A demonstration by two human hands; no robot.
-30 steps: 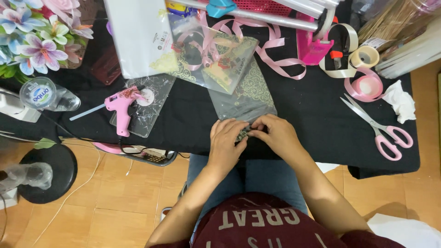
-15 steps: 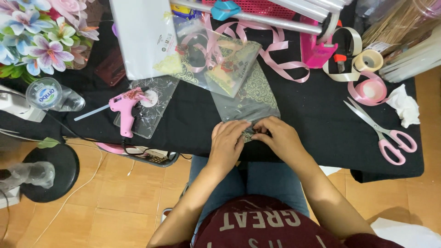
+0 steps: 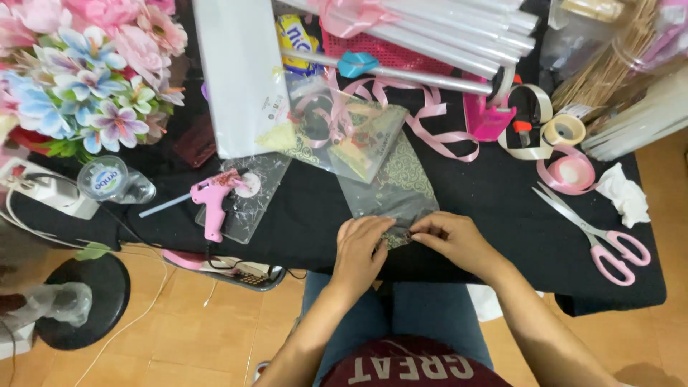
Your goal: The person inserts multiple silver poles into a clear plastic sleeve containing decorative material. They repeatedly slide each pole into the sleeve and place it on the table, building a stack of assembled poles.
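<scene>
A small folded piece of gold-patterned clear wrap point(image 3: 396, 237) is pinched at the near edge of the black table point(image 3: 502, 215) between the closed fingers of the left hand point(image 3: 362, 247) and the right hand point(image 3: 450, 240). Pink-handled scissors point(image 3: 598, 233) lie to the right, a pink glue gun point(image 3: 212, 201) to the left.

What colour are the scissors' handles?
Pink, on the scissors lying right of the hands; the head view shows them.

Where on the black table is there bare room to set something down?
Bare black cloth lies between the right hand and the pink scissors, and between the pink glue gun and the left hand. The far edge is crowded with ribbon and tape rolls.
</scene>
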